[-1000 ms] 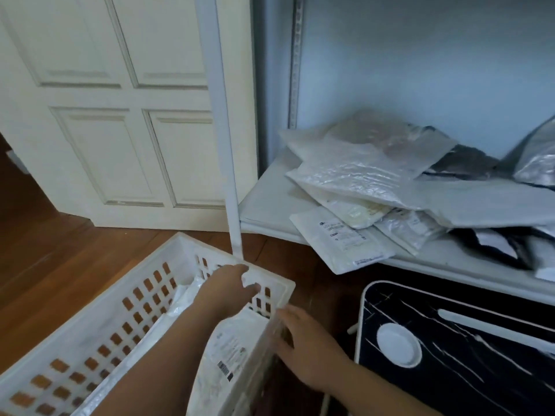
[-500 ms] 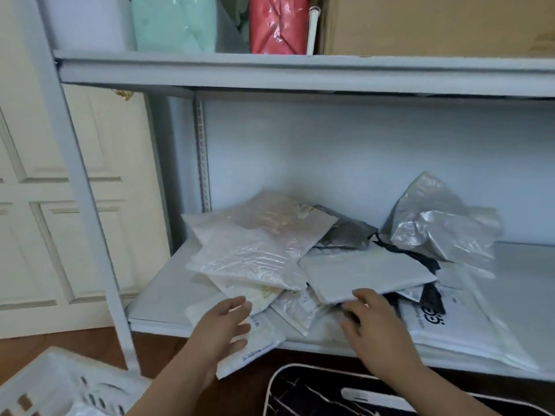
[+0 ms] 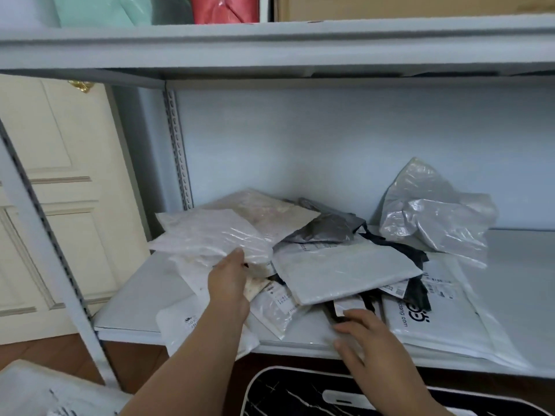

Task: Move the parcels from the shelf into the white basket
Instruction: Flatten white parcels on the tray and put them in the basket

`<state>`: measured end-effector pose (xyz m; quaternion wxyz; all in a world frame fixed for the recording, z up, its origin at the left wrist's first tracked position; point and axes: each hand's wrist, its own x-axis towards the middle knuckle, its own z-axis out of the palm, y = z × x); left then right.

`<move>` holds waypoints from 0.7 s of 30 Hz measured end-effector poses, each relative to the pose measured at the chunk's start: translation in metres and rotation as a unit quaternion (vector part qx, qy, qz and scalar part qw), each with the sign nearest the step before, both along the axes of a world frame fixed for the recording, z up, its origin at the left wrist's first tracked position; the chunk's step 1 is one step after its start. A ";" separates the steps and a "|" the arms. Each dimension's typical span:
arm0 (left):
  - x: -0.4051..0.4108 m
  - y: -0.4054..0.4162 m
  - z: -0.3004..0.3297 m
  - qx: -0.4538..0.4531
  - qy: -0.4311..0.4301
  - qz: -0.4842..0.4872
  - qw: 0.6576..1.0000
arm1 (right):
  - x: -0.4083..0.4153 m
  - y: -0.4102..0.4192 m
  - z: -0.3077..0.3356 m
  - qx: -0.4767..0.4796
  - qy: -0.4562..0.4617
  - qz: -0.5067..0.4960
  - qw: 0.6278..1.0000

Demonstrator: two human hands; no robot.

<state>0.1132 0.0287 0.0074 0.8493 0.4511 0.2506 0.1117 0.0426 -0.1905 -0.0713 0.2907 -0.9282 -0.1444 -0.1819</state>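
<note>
Several parcels lie heaped on the grey shelf (image 3: 135, 304). Among them are a white translucent parcel (image 3: 210, 235), a flat grey mailer (image 3: 345, 271), a crumpled silver bag (image 3: 432, 211) and a large white printed mailer (image 3: 435, 319). My left hand (image 3: 228, 280) grips the front edge of the white translucent parcel, thumb on top and fingers hidden beneath. With relaxed fingers, my right hand (image 3: 366, 340) touches a small parcel at the shelf's front edge. A blurred corner of the white basket (image 3: 21, 382) shows at the bottom left.
The grey upright post (image 3: 51, 253) stands between basket and shelf. A cream door (image 3: 60, 163) is on the left. The upper shelf (image 3: 270, 43) carries green and red bags and a cardboard box. A black marbled panel (image 3: 300, 394) sits under the shelf.
My hands left the basket and rose to the shelf. The left hand reached forward and took hold of the white translucent parcel. The right hand drew back to the front edge.
</note>
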 end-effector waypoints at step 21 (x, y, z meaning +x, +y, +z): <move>-0.216 0.028 -0.022 0.254 0.089 -0.248 0.930 | -0.160 -0.092 0.007 0.598 0.338 -0.156 0.710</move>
